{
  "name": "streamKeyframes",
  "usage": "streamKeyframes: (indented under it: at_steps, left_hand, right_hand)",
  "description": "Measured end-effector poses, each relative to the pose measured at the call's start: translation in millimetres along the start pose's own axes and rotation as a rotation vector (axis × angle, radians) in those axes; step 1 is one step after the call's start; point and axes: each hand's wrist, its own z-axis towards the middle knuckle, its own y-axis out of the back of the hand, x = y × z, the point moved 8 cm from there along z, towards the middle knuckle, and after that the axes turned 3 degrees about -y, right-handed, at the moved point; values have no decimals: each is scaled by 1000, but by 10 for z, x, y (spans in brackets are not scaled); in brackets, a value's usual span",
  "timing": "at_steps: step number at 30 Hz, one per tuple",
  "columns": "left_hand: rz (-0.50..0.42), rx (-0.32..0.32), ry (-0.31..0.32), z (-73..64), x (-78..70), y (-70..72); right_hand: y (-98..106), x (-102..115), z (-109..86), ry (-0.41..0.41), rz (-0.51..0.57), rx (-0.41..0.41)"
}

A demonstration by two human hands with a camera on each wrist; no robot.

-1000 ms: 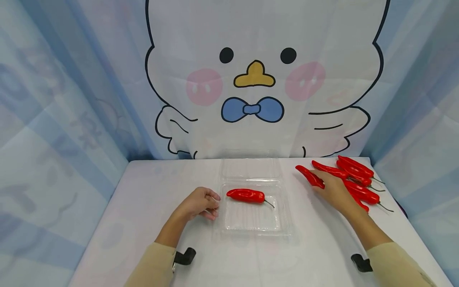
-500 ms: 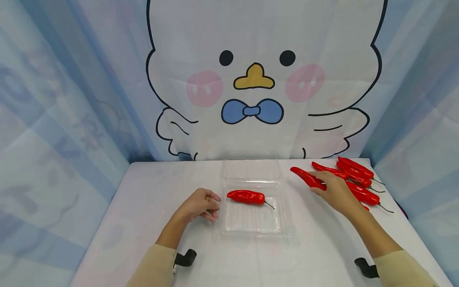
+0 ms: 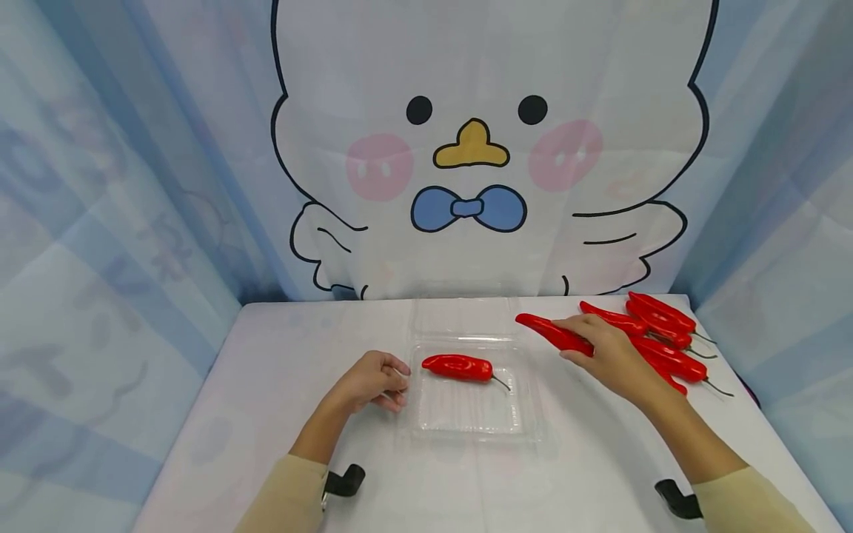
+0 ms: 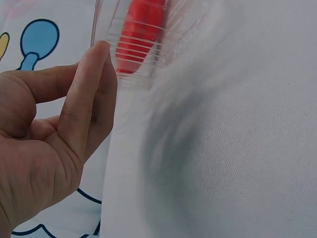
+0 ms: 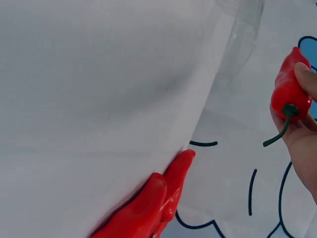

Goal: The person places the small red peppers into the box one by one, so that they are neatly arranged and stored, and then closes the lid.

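A red chili pepper (image 3: 553, 332) is gripped in my right hand (image 3: 609, 359), lifted over the table to the right of a clear plastic box. In the right wrist view, the thumb and fingers wrap this pepper (image 5: 288, 91), and its green stem hangs toward the camera. The clear box (image 3: 466, 414) has its lid (image 3: 464, 318) folded back. Inside it lies another red pepper (image 3: 458, 366), stem to the right. My left hand (image 3: 373, 381) stays at the box's left side, fingertips close to the rim; whether they touch it I cannot tell.
Several more red peppers (image 3: 673, 361) lie in a loose pile at the table's right back, some overlapping. A patterned curtain (image 3: 466, 259) hangs right behind the white table (image 3: 280, 355). Other curtains (image 3: 100, 296) hang at both sides.
My right hand has lifted the pepper away from the pile and carried it left toward the box. The left hand and the pepper in the box have stayed put.
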Motion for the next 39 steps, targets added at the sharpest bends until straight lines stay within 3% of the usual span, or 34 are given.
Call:
streamKeyframes:
  at_steps: [5, 16, 24, 39]
  left_hand:
    - [-2, 7, 1, 6, 13, -4]
    - [6, 2, 9, 8, 19, 3]
    - [7, -9, 19, 18, 15, 9]
    - [3, 1, 11, 3, -12, -7]
  right_hand:
    - [-49, 133, 12, 55, 2, -9]
    - [-196, 411, 56, 78, 54, 85]
    - [-301, 557, 85, 149, 72, 128]
    - [-516, 764, 135, 196, 103, 203]
